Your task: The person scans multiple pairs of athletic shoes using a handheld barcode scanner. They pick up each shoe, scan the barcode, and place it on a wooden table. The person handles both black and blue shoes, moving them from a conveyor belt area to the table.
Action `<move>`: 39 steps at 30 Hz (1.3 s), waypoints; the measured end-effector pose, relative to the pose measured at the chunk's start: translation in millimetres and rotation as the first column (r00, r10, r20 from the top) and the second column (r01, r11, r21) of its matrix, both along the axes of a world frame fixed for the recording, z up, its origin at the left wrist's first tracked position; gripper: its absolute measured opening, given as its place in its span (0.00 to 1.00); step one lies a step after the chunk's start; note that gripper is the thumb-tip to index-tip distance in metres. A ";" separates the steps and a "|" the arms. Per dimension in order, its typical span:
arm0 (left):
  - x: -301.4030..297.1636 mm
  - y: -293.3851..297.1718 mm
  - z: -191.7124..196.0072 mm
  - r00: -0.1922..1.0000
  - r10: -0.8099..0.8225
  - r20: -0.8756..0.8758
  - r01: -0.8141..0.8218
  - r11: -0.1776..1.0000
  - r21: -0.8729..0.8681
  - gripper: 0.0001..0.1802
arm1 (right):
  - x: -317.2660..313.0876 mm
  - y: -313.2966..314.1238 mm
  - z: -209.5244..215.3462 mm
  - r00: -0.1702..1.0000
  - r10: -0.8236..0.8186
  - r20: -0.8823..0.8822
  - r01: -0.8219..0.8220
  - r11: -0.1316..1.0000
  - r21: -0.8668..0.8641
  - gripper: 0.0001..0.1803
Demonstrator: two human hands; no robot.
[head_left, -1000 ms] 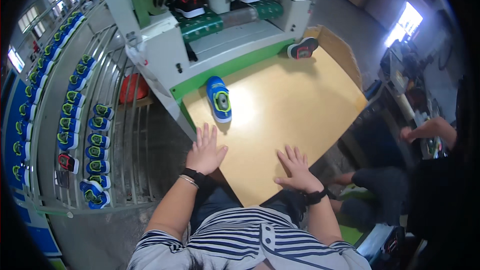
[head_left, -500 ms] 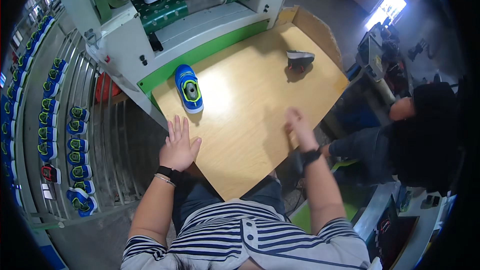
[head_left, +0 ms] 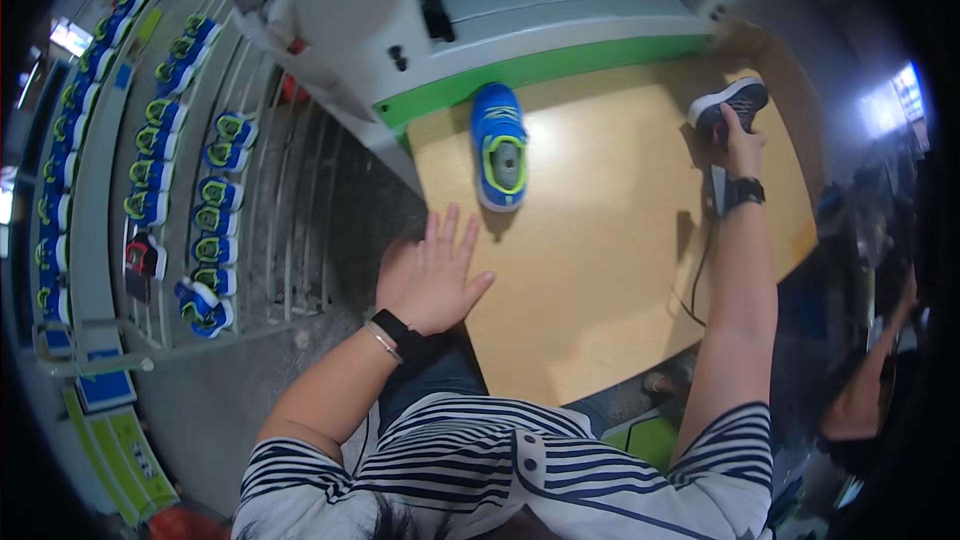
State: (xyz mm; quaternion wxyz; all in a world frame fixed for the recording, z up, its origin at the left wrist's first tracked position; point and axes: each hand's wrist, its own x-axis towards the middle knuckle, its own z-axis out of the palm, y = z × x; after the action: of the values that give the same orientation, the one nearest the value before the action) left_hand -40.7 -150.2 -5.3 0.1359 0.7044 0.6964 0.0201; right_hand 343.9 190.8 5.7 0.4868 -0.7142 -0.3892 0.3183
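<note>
1. Counter [head_left: 610, 270]: light wood top, landmark for all entries; butts against a white-and-green machine [head_left: 520, 30] at its far edge.
2. Blue shoe [head_left: 499, 145]: blue w/ lime trim, sole down on counter, far-left part, toe toward the machine. Opening faces up; grey insole visible, nothing else inside.
3. Black shoe [head_left: 730, 105]: dark w/ white sole edge, at counter's far-right corner, well apart from blue shoe.
4. Left hand [head_left: 432, 275]: flat at counter's near-left edge, fingers spread, grip fully open, holds nothing. Near blue shoe, not touching it. Dark band on wrist.
5. Right hand [head_left: 742, 145]: arm stretched to far-right corner; fingers closed on heel end of black shoe. Dark watch on wrist.
6. Rack [head_left: 180, 180]: metal-rail shelving left of counter, rows filled w/ blue-and-lime shoes; one red-and-black item among them.
7. Cable [head_left: 697, 270]: thin, dark, on counter's right side.
</note>
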 end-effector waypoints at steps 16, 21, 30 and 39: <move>-3.6 3.5 -16.0 0.942 0.042 0.332 -0.017 0.997 -0.078 0.48 | -196.0 -156.2 16.3 0.316 0.304 0.899 -0.772 0.633 0.056 0.26; -6.2 -1.6 -18.1 0.911 0.057 0.409 -0.045 0.998 -0.039 0.47 | -91.6 -171.4 -25.7 0.594 0.781 0.191 -0.757 0.624 -0.196 0.33; -6.3 -5.0 -27.4 0.914 0.009 0.406 -0.046 0.996 0.081 0.47 | -47.1 -341.9 -43.3 0.186 0.752 0.633 -0.630 0.586 -0.510 0.41; -1.5 -5.6 -39.5 0.904 -0.006 0.428 -0.070 0.985 0.160 0.48 | -51.5 -339.1 -33.4 0.127 0.803 0.582 -0.546 0.546 -0.635 0.46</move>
State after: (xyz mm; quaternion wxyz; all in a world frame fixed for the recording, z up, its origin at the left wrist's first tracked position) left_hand -42.2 -155.8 -44.8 0.2235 0.6803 0.6570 0.2359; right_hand 292.4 -148.3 -27.7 -0.0679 -0.5671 -0.8034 0.1687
